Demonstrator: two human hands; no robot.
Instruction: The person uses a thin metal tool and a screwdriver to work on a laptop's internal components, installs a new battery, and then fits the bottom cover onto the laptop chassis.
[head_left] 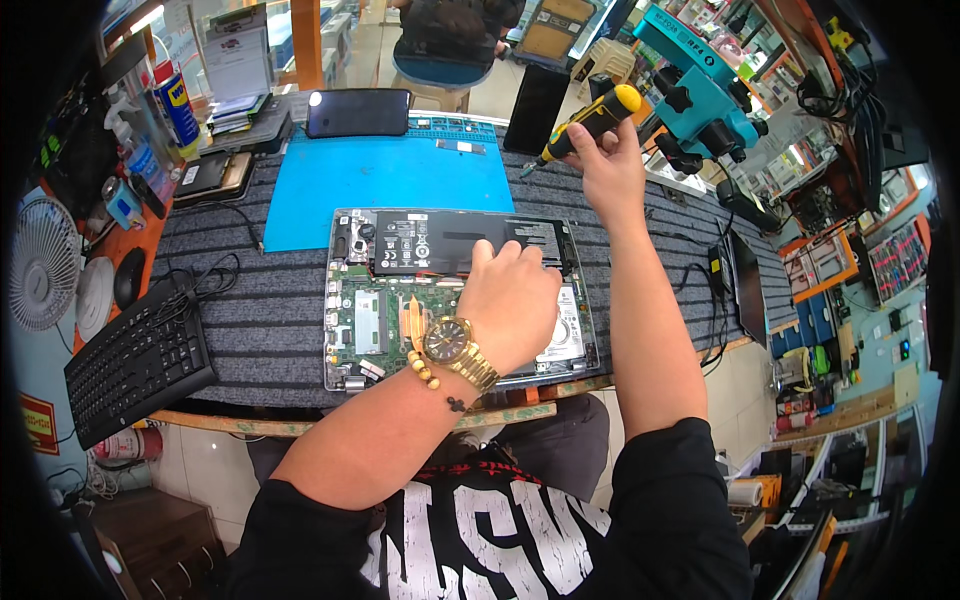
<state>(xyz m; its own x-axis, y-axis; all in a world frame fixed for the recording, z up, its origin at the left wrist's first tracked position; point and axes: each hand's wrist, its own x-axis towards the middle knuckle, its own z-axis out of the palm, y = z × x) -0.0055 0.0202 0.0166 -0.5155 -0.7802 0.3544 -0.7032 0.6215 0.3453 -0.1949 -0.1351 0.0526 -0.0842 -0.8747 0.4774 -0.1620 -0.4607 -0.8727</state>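
An opened laptop base [335, 300] lies on the grey striped mat, its inside bare. Along its far side runs a black battery [400, 245], with a green circuit board [385, 345] nearer me and a silver hard drive [567, 325] at the right. My left hand [507, 305], wearing a gold watch, bends over the middle of the laptop near the battery's lower edge. Its fingers are curled and the fingertips are hidden. Beyond the laptop's far right corner, my right hand [608, 165] grips a yellow and black screwdriver [600, 112], tip angled down left toward the mat.
Behind the laptop lies a blue work mat [385, 190], with a dark phone [358, 112] on its far edge. A black keyboard [140, 350] and a mouse [129, 277] are at left. A teal microscope [705, 95] stands far right. A person [450, 35] is beyond the bench.
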